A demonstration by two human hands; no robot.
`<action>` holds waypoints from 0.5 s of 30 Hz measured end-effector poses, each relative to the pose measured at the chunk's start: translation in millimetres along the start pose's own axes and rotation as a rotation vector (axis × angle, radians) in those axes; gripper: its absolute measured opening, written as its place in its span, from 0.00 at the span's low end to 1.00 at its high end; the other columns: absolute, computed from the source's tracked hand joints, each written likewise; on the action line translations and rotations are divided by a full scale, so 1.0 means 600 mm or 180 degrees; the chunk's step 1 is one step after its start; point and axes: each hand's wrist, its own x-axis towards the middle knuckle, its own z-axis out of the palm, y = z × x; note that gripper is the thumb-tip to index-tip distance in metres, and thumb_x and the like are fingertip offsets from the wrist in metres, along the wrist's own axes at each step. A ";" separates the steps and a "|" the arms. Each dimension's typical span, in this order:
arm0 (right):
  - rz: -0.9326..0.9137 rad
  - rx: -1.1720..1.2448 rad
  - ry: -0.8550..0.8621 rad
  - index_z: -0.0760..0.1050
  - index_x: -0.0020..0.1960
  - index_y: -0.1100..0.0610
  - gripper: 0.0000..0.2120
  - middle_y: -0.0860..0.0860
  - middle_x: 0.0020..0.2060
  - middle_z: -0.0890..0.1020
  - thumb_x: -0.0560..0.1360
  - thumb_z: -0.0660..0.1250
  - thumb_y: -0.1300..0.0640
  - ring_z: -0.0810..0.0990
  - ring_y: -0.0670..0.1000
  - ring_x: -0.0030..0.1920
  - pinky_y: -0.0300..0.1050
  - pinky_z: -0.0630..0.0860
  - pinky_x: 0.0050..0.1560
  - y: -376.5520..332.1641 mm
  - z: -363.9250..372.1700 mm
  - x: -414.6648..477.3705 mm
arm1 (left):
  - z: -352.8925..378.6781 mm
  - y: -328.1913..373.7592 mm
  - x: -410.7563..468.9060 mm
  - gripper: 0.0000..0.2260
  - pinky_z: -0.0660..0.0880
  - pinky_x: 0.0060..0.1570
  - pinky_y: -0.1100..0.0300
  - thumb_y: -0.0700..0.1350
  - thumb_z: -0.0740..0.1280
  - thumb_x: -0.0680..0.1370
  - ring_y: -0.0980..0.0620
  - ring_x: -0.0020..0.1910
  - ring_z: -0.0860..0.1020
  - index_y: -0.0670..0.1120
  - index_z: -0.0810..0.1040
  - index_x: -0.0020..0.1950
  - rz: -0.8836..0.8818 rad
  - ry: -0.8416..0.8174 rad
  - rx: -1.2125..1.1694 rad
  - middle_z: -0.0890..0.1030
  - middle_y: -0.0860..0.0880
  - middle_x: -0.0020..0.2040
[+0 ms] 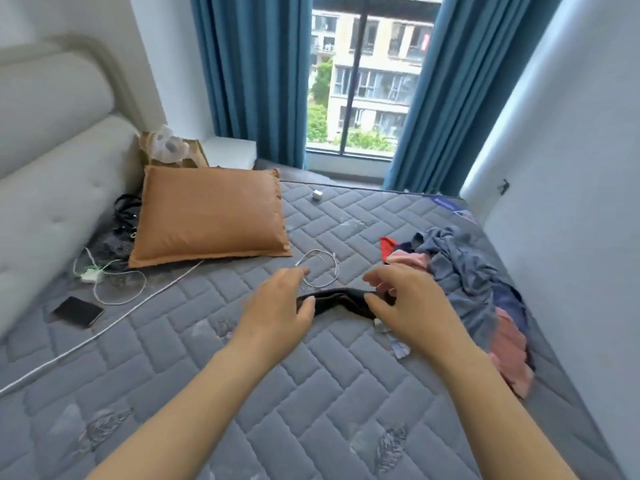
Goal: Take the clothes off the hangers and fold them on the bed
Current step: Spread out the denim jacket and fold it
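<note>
Garment, black point(341, 301), small, gathered into a narrow band. It lies on the grey quilted mattress point(311, 393) in front of the person, between the two hands, just left of the clothes pile point(471, 271).

Handling: judged light, soft and limp. It has no stiffness to hold a shape, will sag from any single grip, and is unlikely to slip on the quilted surface. It is not fragile. Best taken at the two ends, pinched at matching corners so it can be drawn flat before folding.

Orientation: the long axis runs left to right across the view, bowed slightly away from the person at the middle. A pale tag point(380, 323) shows at the right end. Front or back cannot be told.

Left hand point(277, 306): released, thumb against the band's left end, fingers loosely extended above it.

Right hand point(408, 306): over the right end, thumb on the cloth, fingers curled. The palm hides the cloth, so an actual grasp cannot be told.

Nearby: white cable loop point(322, 268) just beyond the garment, orange pillow point(207, 216) further off. No hanger is in view.
</note>
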 end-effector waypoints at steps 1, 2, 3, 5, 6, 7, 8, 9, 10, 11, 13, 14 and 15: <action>0.0100 -0.0056 0.0030 0.80 0.54 0.53 0.10 0.48 0.47 0.82 0.72 0.69 0.58 0.79 0.47 0.47 0.43 0.74 0.50 0.011 -0.007 -0.015 | 0.009 0.011 0.004 0.20 0.68 0.62 0.56 0.46 0.64 0.78 0.50 0.63 0.72 0.46 0.69 0.70 0.0097 -0.0080 -0.0011 0.74 0.48 0.66; 0.0248 -0.0079 0.0084 0.80 0.53 0.53 0.10 0.48 0.47 0.82 0.72 0.69 0.58 0.79 0.48 0.48 0.43 0.73 0.50 0.025 -0.017 -0.033 | 0.022 0.027 0.010 0.19 0.68 0.61 0.56 0.46 0.64 0.78 0.49 0.63 0.73 0.46 0.70 0.69 0.0233 -0.0187 -0.0025 0.75 0.48 0.65; 0.0403 -0.0083 0.0134 0.80 0.54 0.53 0.10 0.48 0.47 0.82 0.72 0.69 0.58 0.79 0.48 0.48 0.43 0.74 0.50 0.037 -0.026 -0.052 | 0.034 0.043 0.015 0.19 0.68 0.61 0.56 0.46 0.64 0.78 0.49 0.63 0.73 0.46 0.70 0.69 0.0372 -0.0281 -0.0041 0.75 0.48 0.64; 0.0660 -0.0112 0.0237 0.80 0.56 0.52 0.12 0.46 0.49 0.82 0.73 0.69 0.57 0.79 0.47 0.49 0.44 0.75 0.52 0.062 -0.042 -0.085 | 0.061 0.075 0.022 0.18 0.68 0.60 0.56 0.46 0.63 0.79 0.49 0.63 0.73 0.46 0.70 0.69 0.0637 -0.0439 -0.0060 0.75 0.48 0.64; 0.0774 -0.0146 0.0293 0.80 0.56 0.52 0.12 0.46 0.50 0.82 0.73 0.69 0.56 0.79 0.46 0.48 0.44 0.74 0.54 0.076 -0.049 -0.101 | 0.074 0.092 0.024 0.18 0.68 0.60 0.56 0.45 0.63 0.79 0.49 0.63 0.73 0.46 0.70 0.68 0.0748 -0.0509 -0.0080 0.75 0.48 0.64; 0.0879 -0.0188 0.0350 0.80 0.56 0.52 0.12 0.46 0.50 0.82 0.73 0.69 0.56 0.79 0.45 0.48 0.42 0.73 0.55 0.091 -0.057 -0.117 | 0.088 0.109 0.024 0.17 0.69 0.59 0.55 0.45 0.63 0.79 0.49 0.63 0.72 0.46 0.70 0.68 0.0839 -0.0583 -0.0094 0.75 0.48 0.64; 0.0975 -0.0211 0.0412 0.80 0.56 0.51 0.12 0.45 0.50 0.82 0.73 0.69 0.56 0.79 0.44 0.48 0.41 0.72 0.56 0.105 -0.065 -0.132 | 0.102 0.126 0.023 0.17 0.69 0.59 0.55 0.45 0.63 0.79 0.48 0.62 0.73 0.46 0.70 0.68 0.0916 -0.0648 -0.0094 0.75 0.48 0.63; 0.1070 -0.0196 0.0475 0.80 0.56 0.51 0.11 0.45 0.50 0.82 0.73 0.69 0.56 0.79 0.44 0.48 0.41 0.73 0.56 0.119 -0.073 -0.148 | 0.116 0.142 0.023 0.17 0.69 0.58 0.54 0.45 0.63 0.79 0.48 0.62 0.73 0.46 0.70 0.67 0.1001 -0.0711 -0.0068 0.75 0.47 0.63; 0.1160 -0.0164 0.0533 0.80 0.56 0.52 0.12 0.45 0.50 0.82 0.73 0.70 0.56 0.79 0.44 0.48 0.42 0.74 0.54 0.133 -0.083 -0.164 | 0.131 0.159 0.024 0.17 0.69 0.58 0.55 0.45 0.63 0.78 0.48 0.61 0.73 0.46 0.70 0.67 0.1088 -0.0764 -0.0043 0.76 0.47 0.62; 0.1213 -0.0136 0.0570 0.80 0.56 0.52 0.12 0.45 0.50 0.82 0.73 0.70 0.56 0.79 0.44 0.49 0.43 0.76 0.53 0.144 -0.087 -0.175 | 0.141 0.170 0.023 0.17 0.68 0.58 0.56 0.45 0.63 0.78 0.48 0.61 0.73 0.47 0.70 0.67 0.1141 -0.0788 -0.0038 0.76 0.48 0.62; 0.1359 -0.0135 0.0649 0.80 0.56 0.51 0.11 0.45 0.50 0.82 0.73 0.69 0.56 0.79 0.45 0.49 0.43 0.76 0.52 0.182 -0.106 -0.204 | 0.173 0.207 0.025 0.17 0.68 0.57 0.58 0.45 0.63 0.78 0.49 0.62 0.72 0.47 0.71 0.67 0.1301 -0.0824 -0.0060 0.76 0.49 0.62; 0.1424 -0.0143 0.0677 0.80 0.55 0.51 0.11 0.44 0.50 0.82 0.73 0.69 0.56 0.79 0.45 0.50 0.44 0.76 0.53 0.205 -0.117 -0.214 | 0.192 0.226 0.028 0.17 0.68 0.57 0.57 0.46 0.63 0.78 0.49 0.62 0.72 0.47 0.70 0.67 0.1360 -0.0849 -0.0048 0.76 0.49 0.62; 0.1467 -0.0149 0.0687 0.80 0.55 0.51 0.11 0.44 0.49 0.82 0.73 0.69 0.55 0.79 0.45 0.51 0.45 0.76 0.53 0.230 -0.127 -0.222 | 0.211 0.247 0.032 0.17 0.68 0.58 0.57 0.46 0.63 0.78 0.49 0.62 0.72 0.47 0.70 0.67 0.1402 -0.0871 -0.0027 0.75 0.49 0.63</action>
